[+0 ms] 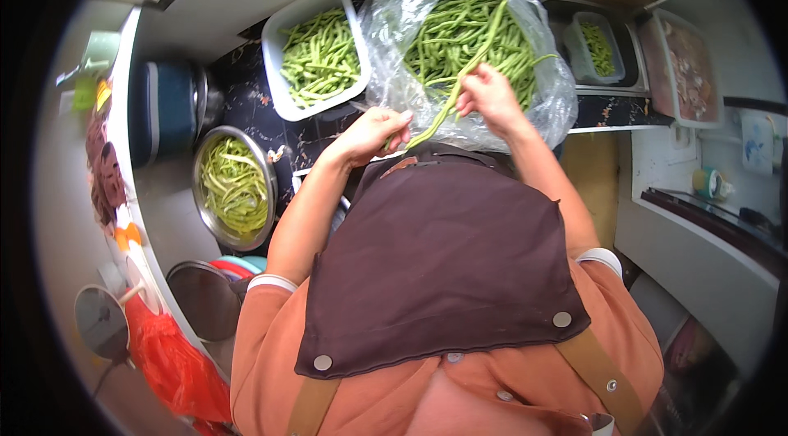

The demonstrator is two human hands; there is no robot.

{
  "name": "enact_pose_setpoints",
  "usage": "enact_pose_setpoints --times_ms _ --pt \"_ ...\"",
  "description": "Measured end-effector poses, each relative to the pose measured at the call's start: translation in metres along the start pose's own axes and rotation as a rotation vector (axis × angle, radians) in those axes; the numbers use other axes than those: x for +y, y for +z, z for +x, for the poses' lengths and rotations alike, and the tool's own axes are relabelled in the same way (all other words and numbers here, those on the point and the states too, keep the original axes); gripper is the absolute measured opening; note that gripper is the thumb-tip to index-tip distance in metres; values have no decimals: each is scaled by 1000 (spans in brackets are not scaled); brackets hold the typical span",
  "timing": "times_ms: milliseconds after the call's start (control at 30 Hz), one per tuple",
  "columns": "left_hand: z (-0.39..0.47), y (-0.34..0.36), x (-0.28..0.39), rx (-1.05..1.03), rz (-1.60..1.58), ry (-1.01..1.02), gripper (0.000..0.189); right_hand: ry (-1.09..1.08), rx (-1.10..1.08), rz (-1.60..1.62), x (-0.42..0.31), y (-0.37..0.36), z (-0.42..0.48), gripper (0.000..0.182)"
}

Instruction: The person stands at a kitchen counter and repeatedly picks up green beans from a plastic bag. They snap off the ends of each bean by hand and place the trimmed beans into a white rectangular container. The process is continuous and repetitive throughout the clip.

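Observation:
A long green bean (444, 109) slants between my hands, in front of a clear plastic bag (394, 24) heaped with green beans (455, 30). My right hand (489, 97) grips it near the middle, fingers pinched. My left hand (380, 133) is by its lower end, thumb and fingers curled together, with a bit of green showing under the fingers; whether it also grips the long bean is unclear. Left of the bag stands a white plastic tub (280, 82) of shorter bean pieces (320, 57). Further left, a steel bowl (269, 171) holds paler, yellowish-green beans (234, 184).
At the right, a small plastic container (575, 45) of green pieces stands in the sink (634, 70). Beyond it is a clear tub (668, 88) with pinkish-brown contents. A dark pot (169, 110) stands at the left on the black counter (246, 91); a red plastic bag (172, 362) hangs lower left.

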State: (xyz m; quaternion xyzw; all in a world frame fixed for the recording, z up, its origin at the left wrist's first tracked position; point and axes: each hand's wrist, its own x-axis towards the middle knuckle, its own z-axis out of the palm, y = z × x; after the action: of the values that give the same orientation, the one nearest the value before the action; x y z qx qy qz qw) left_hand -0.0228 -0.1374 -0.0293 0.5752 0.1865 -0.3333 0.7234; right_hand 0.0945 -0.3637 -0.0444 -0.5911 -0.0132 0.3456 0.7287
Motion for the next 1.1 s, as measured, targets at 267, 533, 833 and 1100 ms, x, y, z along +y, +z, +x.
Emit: enact_pose_setpoints --times_ms 267,533,833,1100 --pt "2 1 -8 -1 -78 105 34 -202 -14 -134 -47 15 9 15" --pt "-21 38 13 186 231 720 21 56 183 254 -53 14 21 15" --pt "13 2 81 -9 -697 597 22 37 -116 -151 -66 13 -2 14" --pt "51 23 145 167 -451 704 28 -266 -180 -759 -76 16 -14 15"
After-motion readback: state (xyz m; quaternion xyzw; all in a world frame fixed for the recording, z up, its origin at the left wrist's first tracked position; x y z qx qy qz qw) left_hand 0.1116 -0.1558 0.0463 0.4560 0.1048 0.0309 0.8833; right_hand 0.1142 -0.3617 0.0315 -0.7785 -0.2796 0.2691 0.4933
